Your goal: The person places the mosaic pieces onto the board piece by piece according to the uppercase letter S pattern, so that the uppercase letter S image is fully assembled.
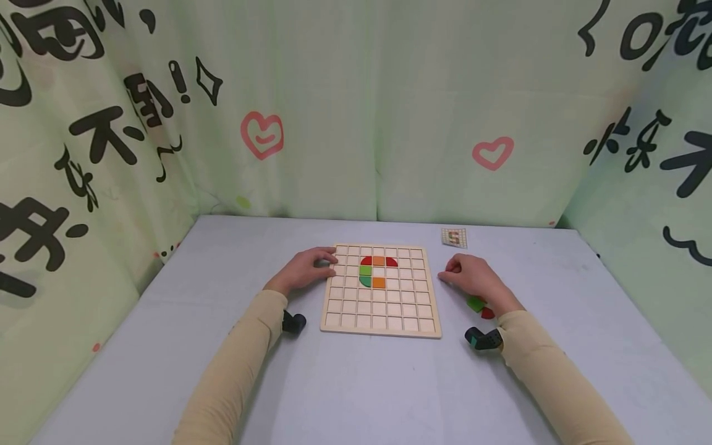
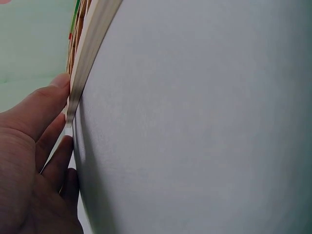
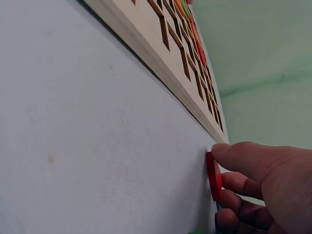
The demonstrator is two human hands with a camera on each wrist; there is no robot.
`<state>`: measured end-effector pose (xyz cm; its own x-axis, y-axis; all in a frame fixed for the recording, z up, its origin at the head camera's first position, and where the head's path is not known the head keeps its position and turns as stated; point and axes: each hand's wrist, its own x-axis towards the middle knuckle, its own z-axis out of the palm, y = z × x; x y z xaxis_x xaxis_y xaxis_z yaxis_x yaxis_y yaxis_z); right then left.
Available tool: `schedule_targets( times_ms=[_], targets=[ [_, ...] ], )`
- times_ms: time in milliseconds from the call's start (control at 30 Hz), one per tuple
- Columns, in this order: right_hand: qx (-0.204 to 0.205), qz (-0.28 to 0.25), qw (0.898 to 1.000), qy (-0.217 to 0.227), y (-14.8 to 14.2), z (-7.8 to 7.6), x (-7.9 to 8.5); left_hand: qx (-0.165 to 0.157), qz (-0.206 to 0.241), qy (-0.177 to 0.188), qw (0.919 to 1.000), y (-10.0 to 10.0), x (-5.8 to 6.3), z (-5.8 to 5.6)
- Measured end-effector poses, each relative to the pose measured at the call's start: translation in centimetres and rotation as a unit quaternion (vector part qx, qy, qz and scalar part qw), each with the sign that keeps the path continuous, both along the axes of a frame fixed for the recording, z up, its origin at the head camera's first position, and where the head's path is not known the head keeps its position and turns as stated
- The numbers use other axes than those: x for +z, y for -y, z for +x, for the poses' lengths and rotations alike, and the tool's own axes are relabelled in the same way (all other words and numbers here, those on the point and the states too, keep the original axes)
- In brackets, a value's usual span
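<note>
A wooden grid board (image 1: 378, 321) lies flat on the table. Set in its cells are two red rounded pieces (image 1: 392, 262), two orange squares (image 1: 379, 282), a light green square (image 1: 364, 271) and a darker green rounded piece (image 1: 364, 282). My left hand (image 1: 306, 270) is at the board's left edge, fingers extended, with the thumb touching the rim in the left wrist view. Just off the board's right side, my right hand (image 1: 473, 275) pinches a red piece (image 3: 214, 176) between thumb and fingers, low over the table. From the head view that piece is hidden by the hand.
Below the right hand, near its wrist, lie a loose green piece (image 1: 475, 303) and a loose red piece (image 1: 487, 313). A small pattern card (image 1: 454, 238) is at the back right of the table (image 1: 367, 389). Printed curtains (image 1: 372, 111) hang behind and on both sides.
</note>
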<state>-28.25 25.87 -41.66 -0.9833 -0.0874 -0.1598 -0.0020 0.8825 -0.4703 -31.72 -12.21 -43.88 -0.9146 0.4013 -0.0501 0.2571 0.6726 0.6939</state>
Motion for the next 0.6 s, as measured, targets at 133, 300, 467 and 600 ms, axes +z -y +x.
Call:
schedule_targets(
  times_ms=[133, 300, 467, 600],
  targets=[
    [0.031, 0.0, 1.0, -0.001, -0.12, -0.21, 0.19, 0.002, 0.004, 0.003, 1.0, 0.0, -0.03, 0.01],
    [0.045, -0.013, 0.999, 0.018, -0.26, -0.23, 0.65, 0.005, 0.006, 0.005, 1.0, 0.0, -0.22, -0.17],
    [0.035, -0.012, 0.999, 0.019, -0.36, -0.19, 0.6, 0.002, 0.002, 0.004, 1.0, 0.01, -0.32, -0.27],
    [0.037, -0.015, 0.999, 0.006, -0.42, -0.14, 0.38, 0.001, 0.003, 0.005, 1.0, 0.04, -0.29, -0.25]
  ],
)
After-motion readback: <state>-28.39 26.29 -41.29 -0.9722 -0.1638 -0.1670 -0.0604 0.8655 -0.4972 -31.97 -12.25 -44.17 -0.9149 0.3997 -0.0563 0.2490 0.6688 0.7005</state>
